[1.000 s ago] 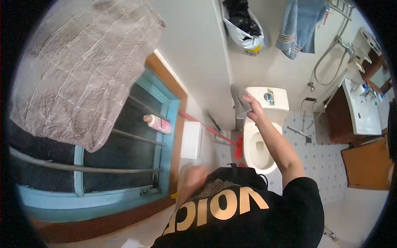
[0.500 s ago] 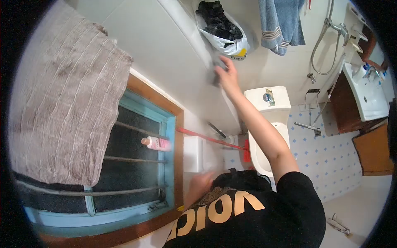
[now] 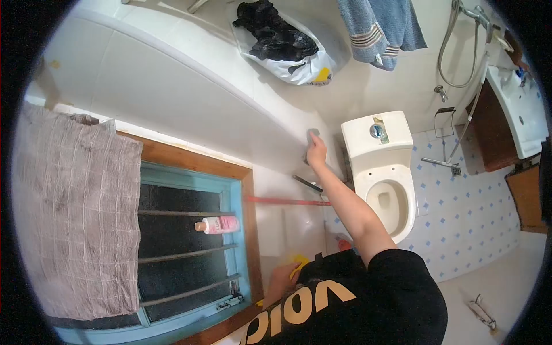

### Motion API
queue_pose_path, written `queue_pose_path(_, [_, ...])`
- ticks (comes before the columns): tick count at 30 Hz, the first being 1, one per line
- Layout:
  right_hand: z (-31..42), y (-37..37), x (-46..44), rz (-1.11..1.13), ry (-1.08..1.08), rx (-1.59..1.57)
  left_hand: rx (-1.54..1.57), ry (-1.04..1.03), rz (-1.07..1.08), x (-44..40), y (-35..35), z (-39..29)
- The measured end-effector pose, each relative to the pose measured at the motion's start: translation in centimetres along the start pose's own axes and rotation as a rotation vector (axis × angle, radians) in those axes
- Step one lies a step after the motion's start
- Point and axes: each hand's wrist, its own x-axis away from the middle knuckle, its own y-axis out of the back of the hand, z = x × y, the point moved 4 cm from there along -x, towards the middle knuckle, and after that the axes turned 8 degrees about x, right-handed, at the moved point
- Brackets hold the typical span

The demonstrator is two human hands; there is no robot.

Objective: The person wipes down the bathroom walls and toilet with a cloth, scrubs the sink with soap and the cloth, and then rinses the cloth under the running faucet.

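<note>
My right hand (image 3: 316, 152) reaches out at the end of a stretched arm, its fingers closed on a small grey scrubbing pad (image 3: 313, 132). The pad is against the pale tiled wall surface beside the toilet (image 3: 376, 138), and the hand partly covers it. Close to my body, my left hand (image 3: 280, 280) is bent around a curved yellow object (image 3: 300, 264). My black shirt hides part of that object, so its kind is unclear.
A white plastic bag (image 3: 307, 66) with black plastic inside lies on the ledge above. A pink-and-white bottle (image 3: 218, 225) stands by the barred window. A red stick (image 3: 287, 200) and a dark handle (image 3: 306, 183) are below my right arm. A blue towel (image 3: 368, 34) hangs at the top.
My right hand has moved down the frame with the grey pad, away from the bag and nearer the toilet. The yellow object now shows at my left hand. The whole view has shifted.
</note>
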Motion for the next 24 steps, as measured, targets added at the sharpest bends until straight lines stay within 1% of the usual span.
queue_pose_path(2, [0.4,0.3,0.4,0.067,-0.072,0.171,0.004,0.008,-0.014,-0.1,-0.2,-0.3])
queue_pose_path(4, [3.1,0.4,0.8,0.047,0.084,0.026,0.010,0.010,-0.023,-0.5,-0.3,-0.3])
queue_pose_path(7, [14.4,3.0,2.0,0.017,0.335,-0.098,-0.007,0.018,0.020,-1.2,-0.9,0.1])
queue_pose_path(8, [17.2,3.4,2.1,0.015,0.431,-0.172,0.000,0.001,0.040,-1.4,-1.0,0.1])
queue_pose_path(10, [21.2,3.9,1.8,0.007,0.521,-0.242,0.002,-0.008,0.067,-1.6,-0.8,-0.2])
queue_pose_path(12, [20.5,3.2,0.7,-0.023,0.530,-0.240,0.022,0.061,0.095,-1.7,-0.6,-0.8])
queue_pose_path(14, [18.4,2.2,-0.7,-0.046,0.542,-0.238,0.007,0.049,0.121,-0.9,-1.3,1.0])
queue_pose_path(16, [10.9,0.4,-2.3,-0.036,0.334,-0.090,-0.004,0.038,0.132,-0.5,-1.7,1.0])
queue_pose_path(18, [2.5,-0.4,-2.9,-0.068,0.237,0.015,-0.010,0.054,0.094,-0.6,-1.1,-0.4])
queue_pose_path(19, [-0.3,-0.3,-2.5,-0.066,0.180,0.086,-0.013,0.058,0.090,-0.6,-1.2,-0.5])
queue_pose_path(20, [-1.7,-0.1,-1.9,-0.067,0.124,0.158,-0.020,0.065,0.084,-0.7,-1.1,-0.5])
queue_pose_path(21, [-1.4,0.2,-1.2,-0.069,0.125,0.155,-0.026,0.071,0.079,-0.8,-1.0,-0.7])
queue_pose_path(23, [-0.8,0.6,0.1,0.050,-0.127,0.186,-0.021,0.057,0.083,-1.7,-0.7,-1.5])
queue_pose_path(24, [0.4,0.9,0.6,0.044,-0.123,0.183,-0.014,0.045,0.090,-2.1,-0.5,-1.8])
